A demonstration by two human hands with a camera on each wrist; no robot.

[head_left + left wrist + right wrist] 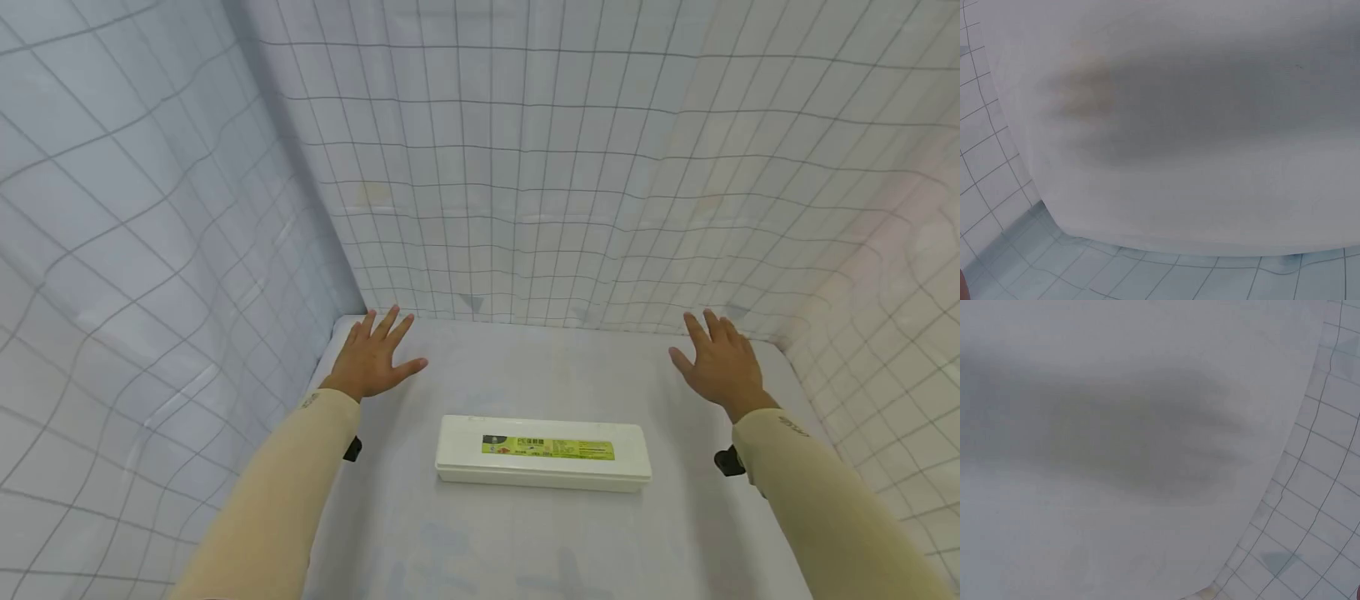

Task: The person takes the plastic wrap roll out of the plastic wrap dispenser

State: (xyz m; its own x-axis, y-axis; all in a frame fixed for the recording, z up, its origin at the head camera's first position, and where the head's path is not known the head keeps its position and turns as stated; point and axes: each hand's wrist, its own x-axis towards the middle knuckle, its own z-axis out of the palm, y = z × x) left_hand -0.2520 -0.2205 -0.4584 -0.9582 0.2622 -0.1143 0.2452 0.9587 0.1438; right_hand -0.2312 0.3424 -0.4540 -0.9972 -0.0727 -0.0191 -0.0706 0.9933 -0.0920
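Between open hands: shut white box (543,452), contents hidden.

A long lidded box (542,452) is seen lying crosswise on the table (525,542), near its middle, with a label (547,447) set on the lid. Behind the box and off to the left, the left hand (372,358) is held flat over the table's far left corner; behind it and off to the right, the right hand (718,363) is spread near the far right corner. Both hands are well apart from the box, which lies between the two forearms. The table is closed in by gridded sheeting (570,167) at the back and along both sides.
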